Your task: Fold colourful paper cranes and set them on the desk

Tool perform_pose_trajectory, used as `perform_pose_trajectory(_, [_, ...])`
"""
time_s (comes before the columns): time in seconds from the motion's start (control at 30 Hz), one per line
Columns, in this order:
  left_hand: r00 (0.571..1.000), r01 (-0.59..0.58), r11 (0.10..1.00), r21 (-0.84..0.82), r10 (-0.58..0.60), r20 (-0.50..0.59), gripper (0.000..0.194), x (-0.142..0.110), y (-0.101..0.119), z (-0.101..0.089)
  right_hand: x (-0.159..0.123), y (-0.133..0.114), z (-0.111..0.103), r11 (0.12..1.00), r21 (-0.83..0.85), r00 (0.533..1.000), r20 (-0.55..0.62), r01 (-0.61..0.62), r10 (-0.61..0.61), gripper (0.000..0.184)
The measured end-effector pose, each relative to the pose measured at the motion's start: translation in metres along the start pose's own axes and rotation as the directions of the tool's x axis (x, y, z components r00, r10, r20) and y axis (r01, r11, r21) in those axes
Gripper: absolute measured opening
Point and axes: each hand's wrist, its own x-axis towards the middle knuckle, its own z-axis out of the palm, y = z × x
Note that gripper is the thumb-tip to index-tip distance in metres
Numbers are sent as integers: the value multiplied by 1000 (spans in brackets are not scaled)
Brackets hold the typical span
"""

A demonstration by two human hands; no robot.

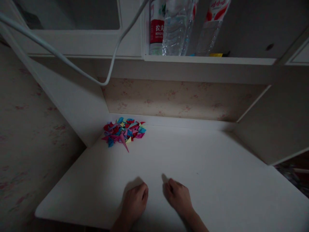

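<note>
Near the front of a white desk [202,151], my left hand [135,200] rests as a loose fist, knuckles up. To its right, my right hand [178,196] is also curled closed on the desk, thumb side inward. A gap of bare desk lies between the two fists, and nothing sticks out of either one. Farther back at the left, apart from both hands, sits a heap of small folded paper pieces [125,130] in pink, red, blue and yellow; they look like origami.
A white cable [79,71] hangs in a loop at the upper left. On the shelf [217,60] above the desk stand plastic bottles [175,35], one with a red label. Side panels [72,96] border the desk, and flowered wallpaper [173,96] covers the back.
</note>
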Motion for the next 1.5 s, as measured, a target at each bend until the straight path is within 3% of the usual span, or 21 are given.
perform_pose_trajectory(1.5, [998, -26, 999, 46, 28, -47, 22, 0, -3, 4, 2, -3, -4, 1000, 9, 1000, 5, -19, 19, 24])
